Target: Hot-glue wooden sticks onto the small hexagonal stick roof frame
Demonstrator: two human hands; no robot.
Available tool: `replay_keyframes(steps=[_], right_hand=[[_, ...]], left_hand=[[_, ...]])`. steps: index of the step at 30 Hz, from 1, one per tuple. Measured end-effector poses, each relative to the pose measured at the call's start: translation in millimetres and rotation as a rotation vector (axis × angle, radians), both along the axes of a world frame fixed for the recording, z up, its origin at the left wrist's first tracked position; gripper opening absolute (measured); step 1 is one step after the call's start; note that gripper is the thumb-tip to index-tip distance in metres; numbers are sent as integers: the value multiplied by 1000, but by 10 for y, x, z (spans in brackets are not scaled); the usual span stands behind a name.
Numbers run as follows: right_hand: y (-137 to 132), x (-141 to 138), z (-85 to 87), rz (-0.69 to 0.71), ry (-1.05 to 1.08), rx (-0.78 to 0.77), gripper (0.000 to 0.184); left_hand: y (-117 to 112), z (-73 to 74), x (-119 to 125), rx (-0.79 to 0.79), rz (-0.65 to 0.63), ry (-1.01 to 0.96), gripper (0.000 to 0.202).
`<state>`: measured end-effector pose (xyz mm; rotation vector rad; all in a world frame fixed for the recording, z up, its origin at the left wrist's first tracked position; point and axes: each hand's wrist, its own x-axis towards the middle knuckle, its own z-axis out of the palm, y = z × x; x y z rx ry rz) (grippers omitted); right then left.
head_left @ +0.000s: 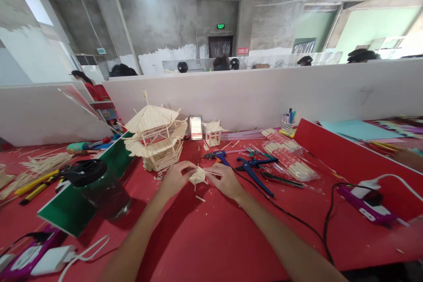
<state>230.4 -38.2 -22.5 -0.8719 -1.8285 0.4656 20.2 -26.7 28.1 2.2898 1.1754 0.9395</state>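
Note:
A small six-sided roof frame [197,176] of thin wooden sticks is between my hands, just above the red table. My left hand [178,177] pinches its left edge between thumb and fingertips. My right hand [227,179] is closed on a thin wooden stick [210,173] whose end meets the frame's right side. Behind my left hand stands a large two-tiered stick pavilion [153,136]. A smaller stick pavilion [213,133] stands further back. A loose stick piece [200,198] lies in front of the frame.
A glue gun [220,156] and blue cutting pliers [254,169] lie right of my hands. Bagged stick bundles [291,154] are beyond. A dark bottle [101,189] and green divider [74,209] stand left. A black cable [284,211] crosses the right side, near a purple power strip [366,207].

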Motion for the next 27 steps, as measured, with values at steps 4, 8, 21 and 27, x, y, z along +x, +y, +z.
replay_keyframes(steps=[4, 8, 21, 27], right_hand=[[-13, -26, -3, -17, -46, -16, 18], [-19, -56, -13, -26, -79, -22, 15], [-11, -38, -67, -23, -268, 119, 16], [-35, -31, -53, -25, -339, 132, 17]], left_hand=[[11, -150, 5, -6, 5, -39, 24], [4, -231, -13, 83, 15, 16, 23], [-136, -220, 61, 460, 101, 573, 19], [-206, -168, 104, 429, 113, 671, 19]])
